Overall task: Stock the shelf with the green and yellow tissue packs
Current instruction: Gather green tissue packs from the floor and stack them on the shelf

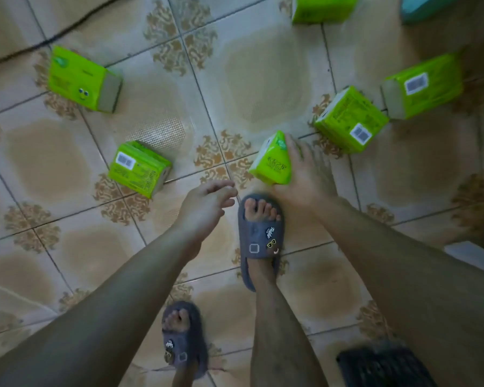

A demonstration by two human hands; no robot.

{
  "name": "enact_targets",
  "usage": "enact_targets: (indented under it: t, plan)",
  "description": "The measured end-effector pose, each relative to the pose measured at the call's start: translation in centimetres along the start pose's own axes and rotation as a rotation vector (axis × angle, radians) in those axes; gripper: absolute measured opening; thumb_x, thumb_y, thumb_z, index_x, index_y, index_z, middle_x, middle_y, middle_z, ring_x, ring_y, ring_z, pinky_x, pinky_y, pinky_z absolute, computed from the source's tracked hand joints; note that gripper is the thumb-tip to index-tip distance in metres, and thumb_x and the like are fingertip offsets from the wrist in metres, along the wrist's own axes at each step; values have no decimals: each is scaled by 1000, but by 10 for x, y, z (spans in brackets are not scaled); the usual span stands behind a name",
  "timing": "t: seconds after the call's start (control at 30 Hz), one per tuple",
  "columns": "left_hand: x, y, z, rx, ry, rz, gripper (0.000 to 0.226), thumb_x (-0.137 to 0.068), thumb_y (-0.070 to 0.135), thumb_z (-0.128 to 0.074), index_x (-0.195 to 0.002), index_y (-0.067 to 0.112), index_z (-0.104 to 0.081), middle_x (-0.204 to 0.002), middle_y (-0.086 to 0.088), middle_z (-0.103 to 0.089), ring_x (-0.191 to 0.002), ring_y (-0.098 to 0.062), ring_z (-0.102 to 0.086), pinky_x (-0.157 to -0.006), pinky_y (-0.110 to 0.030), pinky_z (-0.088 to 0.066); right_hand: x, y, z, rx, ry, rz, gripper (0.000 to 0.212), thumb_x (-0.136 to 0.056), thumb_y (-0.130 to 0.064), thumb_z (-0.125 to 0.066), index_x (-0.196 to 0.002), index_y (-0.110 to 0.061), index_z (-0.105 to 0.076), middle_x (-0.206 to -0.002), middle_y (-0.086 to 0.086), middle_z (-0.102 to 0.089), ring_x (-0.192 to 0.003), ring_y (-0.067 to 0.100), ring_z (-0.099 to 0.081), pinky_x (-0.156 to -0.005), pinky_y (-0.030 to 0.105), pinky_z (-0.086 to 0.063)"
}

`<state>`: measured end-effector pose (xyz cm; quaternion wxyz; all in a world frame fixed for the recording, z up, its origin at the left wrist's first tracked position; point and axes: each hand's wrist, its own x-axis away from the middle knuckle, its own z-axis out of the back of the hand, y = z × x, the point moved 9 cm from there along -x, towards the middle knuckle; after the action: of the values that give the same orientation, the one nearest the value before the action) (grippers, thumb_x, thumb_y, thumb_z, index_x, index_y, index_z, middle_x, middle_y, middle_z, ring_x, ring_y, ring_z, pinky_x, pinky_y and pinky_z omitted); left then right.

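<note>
At the upper left of the frame we saw a smiley pack [81, 79] lying on the tiled floor [263, 79]. Its long axis ran from upper left to lower right, and its grey end faced right. Below it, at the lower left, lay a barcode pack [139, 167], slanted the same way with the label on top.

Our left hand [207, 205] hung low near the centre, its fingers loosely curled and holding nothing. It was just beside the toe of the forward slipper [259, 236]. The rear slipper [182, 339] stood at the bottom of the frame.

Right of centre, our right hand [302, 177] grasped the held pack [271, 162]. The fingers draped over its right face and the thumb sat at its near end. That pack was tipped up on an edge, with its long axis running roughly up and down the frame and one corner pointing to the top.

Further right, a cornerwise pack [349, 120] sat like a diamond, its barcode toward the lower right. Just beyond it lay a far pack [424, 85], its long axis rising to the upper right and its grey end facing lower left.

A top pack [323, 8] was cut off by the upper edge, and a dark grille [383, 367] filled the lower right corner.
</note>
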<state>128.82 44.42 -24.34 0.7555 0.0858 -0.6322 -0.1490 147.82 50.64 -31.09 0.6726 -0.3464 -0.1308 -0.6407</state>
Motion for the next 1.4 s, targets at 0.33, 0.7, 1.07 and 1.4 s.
enact_targets:
  t: [0.33,0.7,1.07,1.4]
  plan:
    - [167,67,-8,-40,-137,-240,12,-88,13,-60,-93,20,-67,-99,-5,-68,-89,-17,-61,-75,-25,-45,182,-22,144,-315,186,-114,110,-71,-49,-74,-153,-23,-4,-155,5,-24,-140,25,-24,-109,41,-27]
    - [500,91,15,-150,-365,-620,17,-90,17,-59,-104,17,-70,-106,-6,-71,-94,-19,-64,-87,-33,-46,579,-99,324,-705,624,-151,100,-72,-37,-81,-148,-41,-17,-145,-17,-35,-128,1,-36,-97,22,-34]
    - [840,121,-118,-223,-804,-1024,21,-95,14,-54,-111,12,-67,-106,-4,-70,-94,-16,-64,-75,-21,-49,900,-91,439,-564,952,-231,105,-65,-59,-77,-140,-58,-5,-145,-35,-21,-133,-6,-29,-107,22,-35]
    - [1081,32,-267,-391,-1143,-1333,21,-95,14,-53,-112,12,-65,-107,-2,-71,-100,-18,-65,-87,-30,-47,1167,-16,468,-387,1316,-323,99,-62,-58,-78,-133,-66,-9,-133,-50,-23,-119,-29,-27,-90,-2,-29]
